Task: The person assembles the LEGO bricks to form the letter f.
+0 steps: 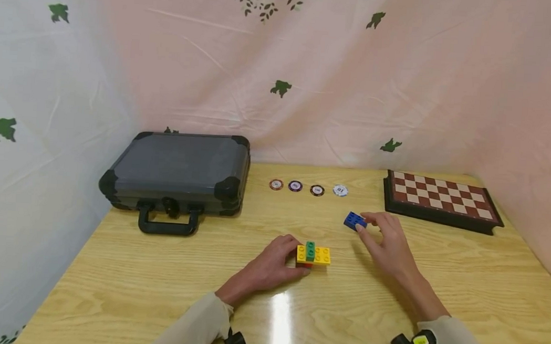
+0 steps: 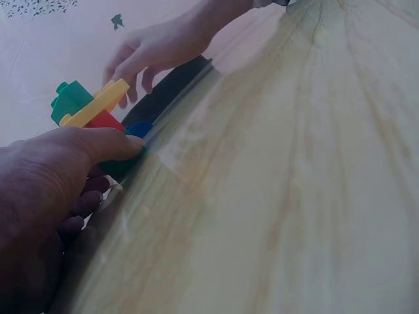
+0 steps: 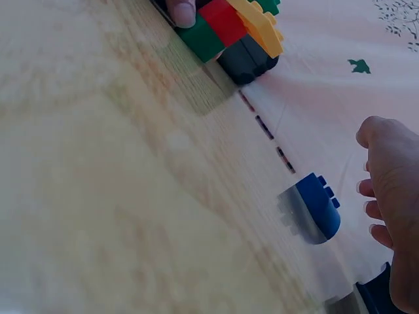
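One toy block stack (image 1: 320, 256) is near the middle of the table (image 1: 352, 319). The left hand (image 1: 270, 264) pinches it from eight o'clock. Toward two, the right hand's (image 1: 388, 244) fingers are apart by a blue block (image 1: 353, 220). Four chips (image 1: 295, 186) lie at twelve, a gray case (image 1: 181, 161) at ten.
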`<state>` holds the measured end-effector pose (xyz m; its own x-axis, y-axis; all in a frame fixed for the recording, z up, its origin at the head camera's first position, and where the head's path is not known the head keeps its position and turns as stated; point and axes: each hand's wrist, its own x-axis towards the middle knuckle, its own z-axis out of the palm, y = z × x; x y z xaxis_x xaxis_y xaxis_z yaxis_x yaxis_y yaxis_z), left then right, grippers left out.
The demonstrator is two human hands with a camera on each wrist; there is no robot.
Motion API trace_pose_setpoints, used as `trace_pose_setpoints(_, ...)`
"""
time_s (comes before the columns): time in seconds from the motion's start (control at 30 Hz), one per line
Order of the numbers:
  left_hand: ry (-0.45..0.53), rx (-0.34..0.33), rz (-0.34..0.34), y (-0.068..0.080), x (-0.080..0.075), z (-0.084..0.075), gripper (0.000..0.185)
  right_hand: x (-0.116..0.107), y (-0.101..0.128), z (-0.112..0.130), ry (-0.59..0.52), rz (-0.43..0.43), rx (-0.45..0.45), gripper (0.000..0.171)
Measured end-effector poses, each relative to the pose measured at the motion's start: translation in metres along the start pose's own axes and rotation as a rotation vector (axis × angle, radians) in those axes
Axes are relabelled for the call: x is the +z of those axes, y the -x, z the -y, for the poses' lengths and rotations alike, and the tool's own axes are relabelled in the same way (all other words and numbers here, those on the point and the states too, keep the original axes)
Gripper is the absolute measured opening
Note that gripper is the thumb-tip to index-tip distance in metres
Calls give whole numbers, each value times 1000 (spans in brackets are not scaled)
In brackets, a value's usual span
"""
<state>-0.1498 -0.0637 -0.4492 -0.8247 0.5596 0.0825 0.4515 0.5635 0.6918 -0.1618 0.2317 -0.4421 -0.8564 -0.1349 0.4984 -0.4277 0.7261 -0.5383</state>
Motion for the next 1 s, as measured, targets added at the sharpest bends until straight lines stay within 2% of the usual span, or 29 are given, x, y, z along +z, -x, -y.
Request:
trace_pose_setpoints(0.23, -7, 8, -6, 1, -1, 4, 37, 4, -1, -4, -9, -14, 16, 30)
trace_pose_setpoints(0.53, -28, -7, 6, 1, 1, 2, 39, 0, -1, -6, 5, 31, 122, 36)
trace_pose_setpoints(1.0, -16, -10, 6, 0, 2, 2, 39, 1, -3, -14, 22, 78, 155, 40)
